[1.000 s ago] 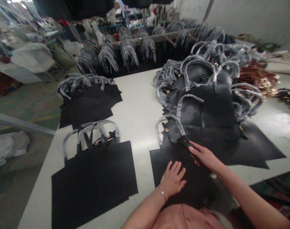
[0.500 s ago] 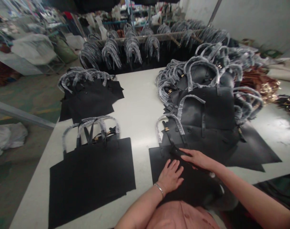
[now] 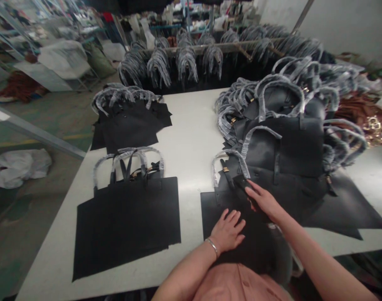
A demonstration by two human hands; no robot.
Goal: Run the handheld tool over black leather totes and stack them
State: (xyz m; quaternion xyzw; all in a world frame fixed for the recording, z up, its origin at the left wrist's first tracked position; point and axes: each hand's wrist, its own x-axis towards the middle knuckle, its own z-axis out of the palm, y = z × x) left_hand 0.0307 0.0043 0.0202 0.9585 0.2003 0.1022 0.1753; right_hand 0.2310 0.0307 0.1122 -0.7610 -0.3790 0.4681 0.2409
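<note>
My left hand [image 3: 228, 232], a bracelet at its wrist, lies flat with fingers spread on a black leather bag panel [image 3: 216, 209] at the table's near edge. My right hand [image 3: 262, 200] is closed round a dark leather strap [image 3: 241, 182] above the same panel; the strap's far part is hidden under the fingers. A plastic-wrapped handle [image 3: 231, 154] arches from the panel's top edge. Beside it lies a narrow tab with a gold-coloured clasp [image 3: 226, 169]. The panel's lower right part curves down towards my body.
Left of the panel lies another black bag panel [image 3: 128, 225] with wrapped handles. Behind it is a stack of black panels [image 3: 131, 129]. More bag pieces [image 3: 299, 146] are heaped at right, near brown straps [image 3: 355, 110]. A rack of wrapped handles [image 3: 186, 62] stands beyond the white table [image 3: 191, 138].
My right hand has closed on the strap and raised it a little from the panel. The left hand stays spread on the leather. The whole view has shifted slightly left.
</note>
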